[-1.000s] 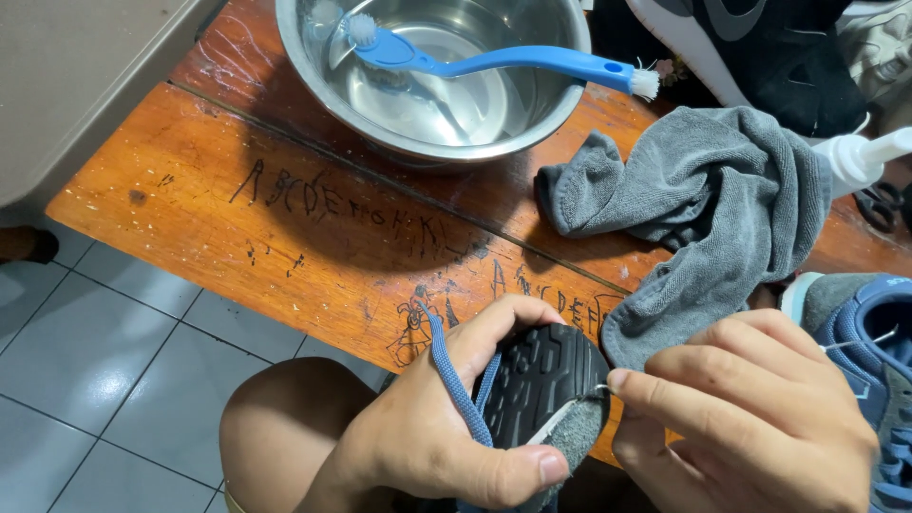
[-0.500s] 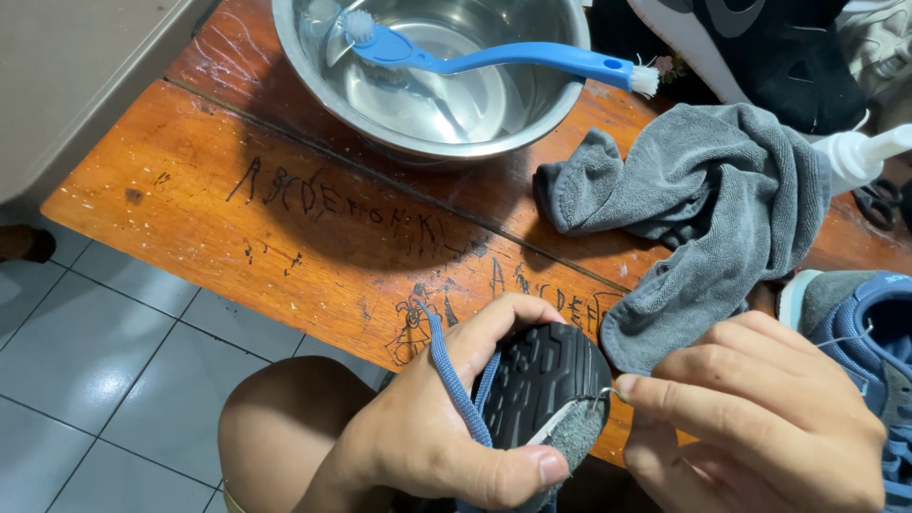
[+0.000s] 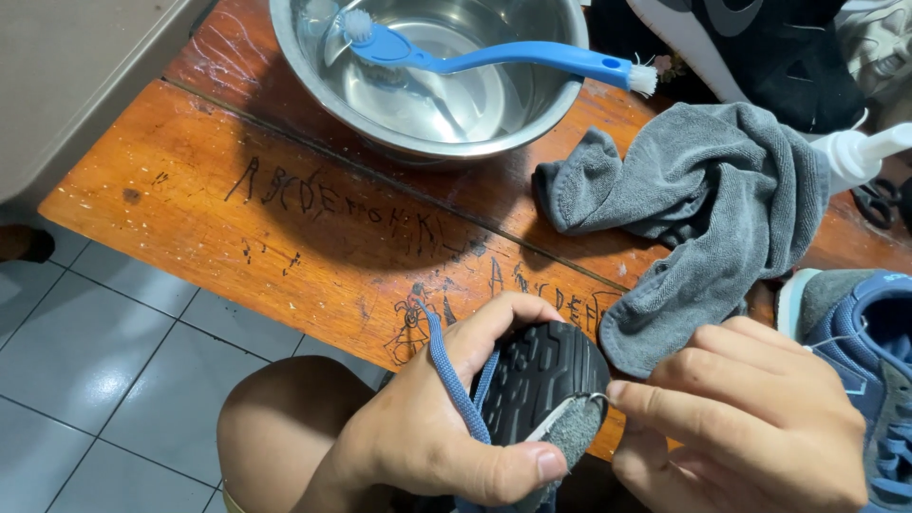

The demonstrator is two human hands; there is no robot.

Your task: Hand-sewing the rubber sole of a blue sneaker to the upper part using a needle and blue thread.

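- Left hand (image 3: 432,442), bottom centre of frame: grip wrapped tight around a shoe (image 3: 546,380), sole up, thumb pressed across its grey toe end.
- Blue lace (image 3: 451,380) runs over the left hand's fingers.
- Right hand (image 3: 750,423), lower right: fingertips (image 3: 622,391) pressed together, pinching something tiny at the shoe's toe edge; can't tell what.
- Shoe sits at the near edge of the orange wooden table (image 3: 285,209), over a bare knee (image 3: 280,427).
- Grey towel (image 3: 703,199) lies crumpled right of centre on the table, just beside the shoe.
- Steel bowl (image 3: 427,76), top centre, holds water; blue brush (image 3: 494,57) lies across it, handle end past the right rim.
- Second blue shoe (image 3: 860,361) at right edge.
- White pump nozzle (image 3: 860,152) at upper right.
- Grey tile floor (image 3: 85,380), lower left.
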